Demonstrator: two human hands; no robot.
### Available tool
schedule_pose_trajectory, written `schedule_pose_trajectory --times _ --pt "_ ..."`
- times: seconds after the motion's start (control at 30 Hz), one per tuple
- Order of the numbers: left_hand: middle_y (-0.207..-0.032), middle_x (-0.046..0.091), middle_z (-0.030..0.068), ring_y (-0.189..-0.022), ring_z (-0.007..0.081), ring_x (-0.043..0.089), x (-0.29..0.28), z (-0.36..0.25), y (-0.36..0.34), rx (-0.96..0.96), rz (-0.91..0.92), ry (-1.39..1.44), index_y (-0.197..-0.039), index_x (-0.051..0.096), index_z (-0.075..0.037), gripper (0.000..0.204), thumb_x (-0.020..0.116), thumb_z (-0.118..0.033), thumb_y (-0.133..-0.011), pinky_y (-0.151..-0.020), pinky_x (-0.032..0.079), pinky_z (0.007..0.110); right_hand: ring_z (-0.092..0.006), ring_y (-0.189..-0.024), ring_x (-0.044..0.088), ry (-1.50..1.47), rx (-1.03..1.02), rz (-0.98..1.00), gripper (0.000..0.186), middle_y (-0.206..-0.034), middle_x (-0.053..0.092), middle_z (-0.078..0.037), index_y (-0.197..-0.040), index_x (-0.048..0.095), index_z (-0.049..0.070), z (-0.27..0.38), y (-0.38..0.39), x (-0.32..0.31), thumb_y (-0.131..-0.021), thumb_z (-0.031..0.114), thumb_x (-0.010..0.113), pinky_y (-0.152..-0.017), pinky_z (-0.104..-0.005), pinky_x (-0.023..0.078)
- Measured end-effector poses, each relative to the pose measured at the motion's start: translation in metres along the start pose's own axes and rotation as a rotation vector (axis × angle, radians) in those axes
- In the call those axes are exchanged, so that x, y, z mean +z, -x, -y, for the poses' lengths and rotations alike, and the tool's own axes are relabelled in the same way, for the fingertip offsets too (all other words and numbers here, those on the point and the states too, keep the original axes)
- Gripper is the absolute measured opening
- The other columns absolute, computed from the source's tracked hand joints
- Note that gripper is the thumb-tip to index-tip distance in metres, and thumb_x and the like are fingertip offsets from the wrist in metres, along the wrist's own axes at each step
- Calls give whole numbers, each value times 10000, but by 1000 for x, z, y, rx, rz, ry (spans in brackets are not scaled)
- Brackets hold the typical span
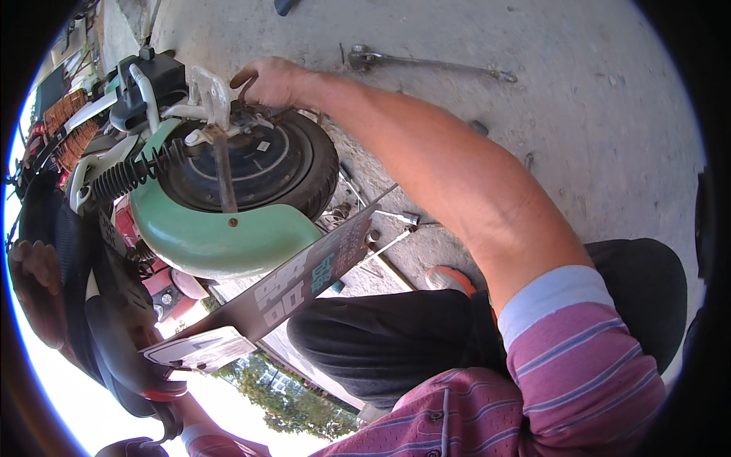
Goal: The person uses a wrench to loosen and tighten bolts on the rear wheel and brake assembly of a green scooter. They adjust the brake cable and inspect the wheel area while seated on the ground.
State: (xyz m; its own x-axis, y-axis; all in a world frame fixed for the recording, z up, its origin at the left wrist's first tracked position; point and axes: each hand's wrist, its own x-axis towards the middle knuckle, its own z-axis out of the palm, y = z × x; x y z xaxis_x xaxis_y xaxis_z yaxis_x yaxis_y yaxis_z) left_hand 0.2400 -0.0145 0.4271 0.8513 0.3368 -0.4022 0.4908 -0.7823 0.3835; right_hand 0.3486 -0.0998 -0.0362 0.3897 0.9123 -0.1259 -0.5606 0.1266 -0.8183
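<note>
A scooter with a mint green rear fender point(228, 236) lies tipped on its side, its rear wheel point(320, 164) facing up. At the wheel's hub, my right hand point(274, 82) has its fingers curled beside a pale metal bracket point(213, 91). Whatever they pinch is hidden. My left forearm point(194, 423) passes behind the red tail light point(164, 394). Dim finger shapes show on the scooter's black tail point(57, 221) at far left; I cannot tell whether they are my left hand or a reflection. A black coil spring point(133, 179) runs beside the wheel.
A long-handled ratchet point(434, 64) lies on the concrete floor point(586, 114). Several sockets and wrenches point(396, 240) lie between the wheel and my knee point(327, 327). A dark mudflap point(304, 278) and a white plate point(202, 349) stick out toward me.
</note>
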Motion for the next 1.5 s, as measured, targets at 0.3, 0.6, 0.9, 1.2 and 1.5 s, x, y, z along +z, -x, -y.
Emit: schedule_pose_trajectory --times 0.3,0.6,0.9,1.2,1.5 --pt "-813 498 52 -689 144 444 -25 -42 -38 195 -86 -110 -1187 598 2 412 520 -380 -1055 -726 393 308 -234 -1046 716 -74 -89 -29 577 -1163 766 -152 -1298 733 64 5 1 16 -734 165 797 -920 -323 560" --pt "-839 521 66 -707 154 469 -16 -59 -35 286 -115 -194 -1172 597 10 398 517 -359 -1047 -757 419 315 -227 -1061 717 78 -102 -77 580 -1193 760 -148 -1301 719 41 -8 -4 16 -750 209 786 -941 -326 558" --pt "-865 544 81 -725 164 494 22 -73 -27 334 -162 -368 -1158 597 18 385 515 -339 -1040 -788 445 323 -202 -1066 699 69 -99 -6 588 -1205 752 -145 -1354 655 -17 2 4 15 -809 156 790 -948 -320 545" --pt "-890 567 95 -744 175 519 85 -92 -18 395 -282 -634 -1143 596 27 371 512 -318 -1032 -819 471 331 -203 -1012 704 -178 -203 -78 568 -1149 762 -141 -1310 676 -25 -8 3 25 -810 213 802 -910 -329 549" --pt "-916 590 110 -762 185 544 115 -101 -21 471 -334 -865 -1128 595 35 358 510 -297 -1024 -850 496 339 -251 -1048 714 -321 -190 -41 559 -1218 745 -161 -1346 651 -19 -8 3 18 -824 158 748 -942 -333 558"
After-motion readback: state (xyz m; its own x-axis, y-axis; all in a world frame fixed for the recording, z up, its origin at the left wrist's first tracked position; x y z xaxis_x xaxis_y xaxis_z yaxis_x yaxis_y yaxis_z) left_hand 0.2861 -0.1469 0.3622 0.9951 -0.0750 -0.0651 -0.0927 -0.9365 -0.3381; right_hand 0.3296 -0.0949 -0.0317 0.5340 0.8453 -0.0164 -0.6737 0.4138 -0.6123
